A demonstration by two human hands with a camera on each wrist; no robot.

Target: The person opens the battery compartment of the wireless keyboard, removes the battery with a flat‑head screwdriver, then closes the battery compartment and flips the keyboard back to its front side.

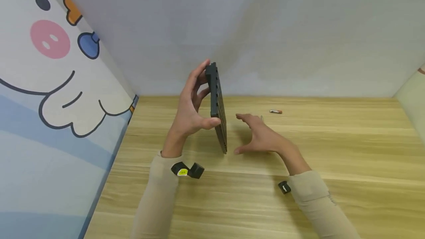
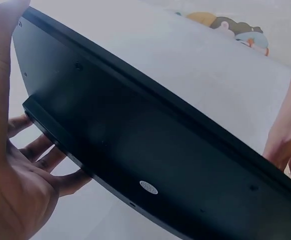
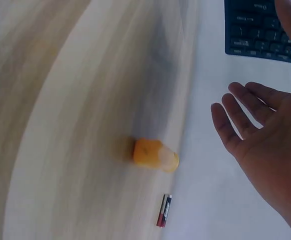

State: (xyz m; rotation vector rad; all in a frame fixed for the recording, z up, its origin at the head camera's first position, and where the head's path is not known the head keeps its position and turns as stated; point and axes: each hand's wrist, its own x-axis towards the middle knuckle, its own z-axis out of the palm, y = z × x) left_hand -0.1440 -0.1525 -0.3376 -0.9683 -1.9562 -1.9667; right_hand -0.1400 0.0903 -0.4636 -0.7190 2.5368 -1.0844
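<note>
A black keyboard [image 1: 214,95] stands on edge above the table, its keys turned to the right. My left hand [image 1: 189,115] grips it at one end, thumb on the near edge and fingers round the far edge. The left wrist view shows its dark underside [image 2: 135,135] with a small oval label. To the right, apart from the keyboard, my right hand [image 1: 263,137] holds nothing, its fingers spread and loosely bent. A small battery [image 1: 276,111] lies beyond that hand. Beside the battery in the right wrist view is an orange object with a pale end [image 3: 148,153], mostly hidden by the hand in the head view.
The wooden table [image 1: 348,150] runs back to a plain pale wall [image 1: 282,40]. On the left rises a panel with cartoon drawings [image 1: 49,40]. Small black devices [image 1: 196,170] are worn at both wrists.
</note>
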